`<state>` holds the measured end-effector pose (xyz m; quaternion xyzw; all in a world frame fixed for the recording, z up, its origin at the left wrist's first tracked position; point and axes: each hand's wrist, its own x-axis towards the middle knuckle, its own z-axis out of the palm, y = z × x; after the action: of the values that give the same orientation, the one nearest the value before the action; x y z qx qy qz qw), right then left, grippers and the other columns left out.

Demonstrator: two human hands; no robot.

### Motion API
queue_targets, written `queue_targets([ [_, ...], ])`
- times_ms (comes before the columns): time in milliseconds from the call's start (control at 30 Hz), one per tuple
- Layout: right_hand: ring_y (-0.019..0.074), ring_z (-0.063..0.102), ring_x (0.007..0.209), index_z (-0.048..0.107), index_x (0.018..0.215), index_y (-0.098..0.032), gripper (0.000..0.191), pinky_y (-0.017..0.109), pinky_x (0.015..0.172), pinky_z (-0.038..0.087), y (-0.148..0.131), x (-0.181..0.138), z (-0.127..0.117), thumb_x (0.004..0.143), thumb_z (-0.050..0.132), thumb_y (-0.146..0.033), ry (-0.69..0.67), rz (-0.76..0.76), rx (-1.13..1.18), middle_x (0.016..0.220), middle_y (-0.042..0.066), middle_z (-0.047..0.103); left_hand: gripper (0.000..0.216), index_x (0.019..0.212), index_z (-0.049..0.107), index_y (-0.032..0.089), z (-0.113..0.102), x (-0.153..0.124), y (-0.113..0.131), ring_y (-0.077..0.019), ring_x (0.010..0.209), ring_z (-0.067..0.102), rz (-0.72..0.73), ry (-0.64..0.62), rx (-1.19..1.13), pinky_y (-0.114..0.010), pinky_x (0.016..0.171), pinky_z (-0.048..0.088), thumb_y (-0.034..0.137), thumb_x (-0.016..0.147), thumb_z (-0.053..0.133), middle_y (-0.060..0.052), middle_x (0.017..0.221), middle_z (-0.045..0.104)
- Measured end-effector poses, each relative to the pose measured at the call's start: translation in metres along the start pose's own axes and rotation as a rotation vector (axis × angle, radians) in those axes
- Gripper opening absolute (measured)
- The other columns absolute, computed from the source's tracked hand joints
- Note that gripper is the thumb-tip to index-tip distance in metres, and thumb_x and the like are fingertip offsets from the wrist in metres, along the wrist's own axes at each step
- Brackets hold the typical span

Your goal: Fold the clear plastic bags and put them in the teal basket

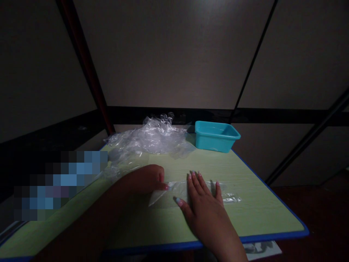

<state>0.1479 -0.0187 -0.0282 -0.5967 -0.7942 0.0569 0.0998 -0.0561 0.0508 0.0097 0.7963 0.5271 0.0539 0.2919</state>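
A clear plastic glove (177, 192) lies flat on the green table (259, 203). My right hand (203, 198) rests on it with fingers spread flat, open. My left hand (145, 179) is curled, its fingertips pinching the glove's left edge. Both hands sit near the table's middle, close together.
A heap of crumpled clear plastic gloves (149, 140) lies at the table's far left. A teal plastic bin (216, 135) stands at the far edge to the right of the heap. The table has a blue rim; dark floor lies to the right. Grey partition walls rise behind.
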Motion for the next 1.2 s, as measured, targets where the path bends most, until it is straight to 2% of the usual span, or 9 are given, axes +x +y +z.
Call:
queue_targets([
  [67,0.0282,0.007,0.135,0.019,0.141,-0.014,0.066,0.062,0.103,0.0,0.0,0.0,0.001,0.087,0.031,-0.052,0.005,0.0,-0.002,0.146,0.007,0.014,0.028,0.064,0.054,0.016,-0.001,-0.001,0.0,-0.0124,0.056,0.048,0.018,-0.001,0.002,-0.02,0.047,0.029,0.043,0.069,0.059,0.002,0.061,0.055],
  [133,0.0282,0.007,0.135,0.019,0.141,-0.016,0.065,0.061,0.103,-0.001,0.0,-0.001,0.001,0.088,0.03,-0.052,0.018,0.005,-0.003,0.147,0.007,0.014,0.026,0.062,0.053,0.016,-0.002,-0.002,0.001,-0.0126,0.054,0.048,0.005,-0.01,-0.036,-0.021,0.046,0.029,0.04,0.071,0.057,0.002,0.058,0.054],
  [233,0.0282,0.005,0.135,0.016,0.141,-0.019,0.064,0.061,0.103,-0.002,0.0,-0.004,-0.002,0.088,0.029,-0.052,0.041,0.013,-0.009,0.147,0.006,0.012,0.02,0.083,0.056,0.017,-0.004,-0.005,0.004,-0.0133,0.048,0.049,-0.016,-0.06,-0.157,-0.021,0.044,0.03,0.034,0.073,0.054,0.003,0.054,0.056],
  [300,0.0287,0.004,0.135,0.016,0.142,-0.021,0.064,0.062,0.102,-0.003,0.0,-0.008,-0.005,0.088,0.03,-0.052,0.033,0.019,-0.019,0.147,0.005,0.011,0.032,0.102,0.052,0.018,-0.006,-0.007,0.007,-0.0137,0.047,0.05,0.002,-0.074,-0.231,-0.02,0.044,0.032,0.03,0.073,0.054,0.004,0.053,0.056],
  [367,0.0297,0.003,0.135,0.017,0.141,-0.022,0.064,0.063,0.101,-0.003,0.0,-0.011,-0.009,0.087,0.032,-0.052,0.013,0.027,-0.03,0.147,0.005,0.011,0.039,0.111,0.049,0.019,-0.008,-0.008,0.009,-0.0131,0.046,0.049,0.032,-0.08,-0.29,-0.02,0.043,0.032,0.029,0.074,0.053,0.005,0.052,0.055],
  [600,0.0295,0.003,0.135,0.02,0.14,-0.019,0.066,0.063,0.101,-0.005,-0.005,-0.011,-0.004,0.087,0.026,-0.057,0.037,0.007,-0.043,0.147,0.006,0.01,0.028,0.099,0.055,0.016,-0.013,-0.005,0.008,-0.008,0.037,0.039,0.086,-0.173,-0.582,-0.017,0.037,0.028,0.03,0.075,0.054,0.007,0.047,0.048],
  [900,0.0288,0.004,0.135,0.024,0.139,-0.018,0.075,0.059,0.103,-0.007,-0.015,-0.012,0.0,0.083,0.02,-0.068,0.065,-0.056,0.021,0.147,0.008,0.012,0.028,0.093,0.057,0.016,-0.015,-0.004,0.005,-0.0056,0.036,0.039,0.118,-0.103,-0.879,-0.015,0.036,0.029,0.036,0.074,0.063,0.007,0.047,0.049],
  [1200,0.0283,0.003,0.135,0.021,0.14,-0.018,0.086,0.057,0.103,-0.011,-0.033,-0.012,0.004,0.076,0.027,-0.075,0.017,-0.115,0.093,0.147,0.009,0.011,0.029,0.091,0.055,0.015,-0.01,-0.003,0.008,-0.0049,0.037,0.041,0.128,-0.055,-1.084,-0.014,0.037,0.029,0.035,0.072,0.066,0.007,0.045,0.048],
])
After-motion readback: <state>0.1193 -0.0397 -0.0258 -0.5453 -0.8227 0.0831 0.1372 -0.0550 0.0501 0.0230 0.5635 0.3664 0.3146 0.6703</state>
